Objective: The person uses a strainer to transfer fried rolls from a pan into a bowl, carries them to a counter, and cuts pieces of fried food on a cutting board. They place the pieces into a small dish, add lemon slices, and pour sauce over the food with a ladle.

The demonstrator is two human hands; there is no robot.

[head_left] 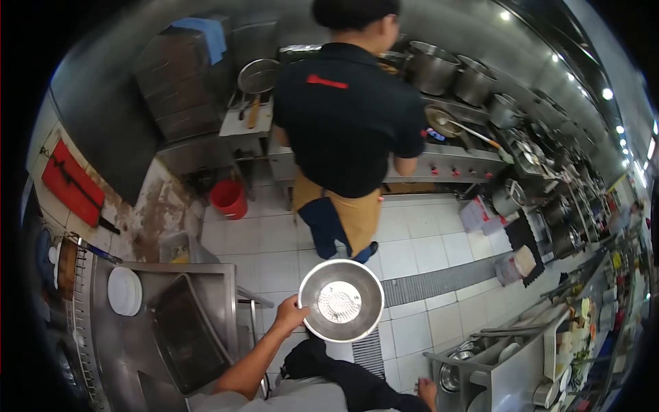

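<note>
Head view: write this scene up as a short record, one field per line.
Place: kitchen with a tiled floor
Left hand: fingers gripping the rim of a metal bowl
Bowl: round, its base apparently perforated
Right hand: lowered, apart from the bowl; grip unclear
Co-worker: back to the camera, at the stove
Left side: white plates and a dark tray on a steel counter
Floor: red bucket

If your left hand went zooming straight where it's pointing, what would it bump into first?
The left hand already holds the metal bowl. Past that, the first thing looks like the lower legs or tan apron of the other person, though this one view leaves the distance unclear.
</note>
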